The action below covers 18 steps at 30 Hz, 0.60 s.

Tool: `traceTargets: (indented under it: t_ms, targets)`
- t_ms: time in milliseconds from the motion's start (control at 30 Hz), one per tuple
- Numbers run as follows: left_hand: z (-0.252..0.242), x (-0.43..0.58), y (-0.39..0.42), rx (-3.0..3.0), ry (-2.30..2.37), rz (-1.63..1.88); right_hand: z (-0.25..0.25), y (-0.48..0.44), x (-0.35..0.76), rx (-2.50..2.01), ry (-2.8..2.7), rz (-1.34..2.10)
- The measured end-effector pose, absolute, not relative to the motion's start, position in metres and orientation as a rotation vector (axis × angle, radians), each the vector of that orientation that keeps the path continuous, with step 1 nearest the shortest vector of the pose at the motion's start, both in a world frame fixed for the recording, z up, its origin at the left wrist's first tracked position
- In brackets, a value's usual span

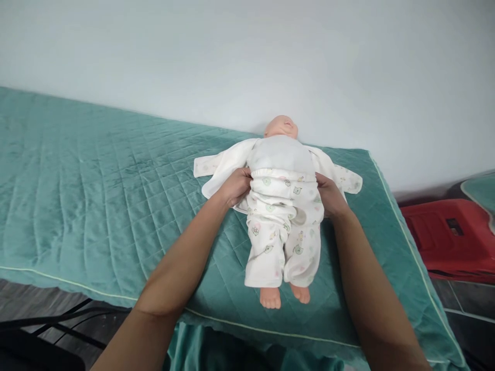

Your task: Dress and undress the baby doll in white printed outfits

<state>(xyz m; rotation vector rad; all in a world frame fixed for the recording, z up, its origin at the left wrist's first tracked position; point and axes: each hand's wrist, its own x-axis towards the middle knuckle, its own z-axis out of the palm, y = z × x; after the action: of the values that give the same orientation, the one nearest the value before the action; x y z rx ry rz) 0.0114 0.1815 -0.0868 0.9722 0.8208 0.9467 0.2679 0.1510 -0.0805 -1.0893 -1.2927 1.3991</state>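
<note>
Forearms stretched from the bottom of the frame, a person's left hand (236, 187) curls around the waistband edge of white, animal-print cloth trousers (303, 239) at center right; the right hand (330, 196) bends inward opposite, fingertips hidden, its grip impossible to tell. The gathered trousers clothe a smooth, flesh-toned baby doll (270, 297) lying face up, an open white long-sleeved cloth top (235, 157) spread beneath. Diamond-quilted, sheeny green cover (96, 206) stretches left; a molded red object (429, 221) sits far right.
</note>
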Motion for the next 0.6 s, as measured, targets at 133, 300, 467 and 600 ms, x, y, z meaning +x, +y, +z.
traceTargets:
  t_ms: [133, 300, 467, 600]
  targets:
    - [-0.086, 0.011, 0.180, 0.998, 0.848, 0.928, -0.084, 0.152, 0.271, -1.089, -1.336, 1.388]
    - [-0.085, 0.010, 0.178, 1.122, 0.893, 0.929, -0.090, 0.154, 0.273, -1.118, -1.382, 1.366]
    - [-0.085, 0.007, 0.177, 1.382, 0.973, 0.955, -0.094, 0.156, 0.273, -1.109, -1.381, 1.378]
    - [-0.084, 0.003, 0.178, 1.615, 1.057, 0.991, -0.096, 0.158, 0.273, -1.076, -1.321, 1.406]
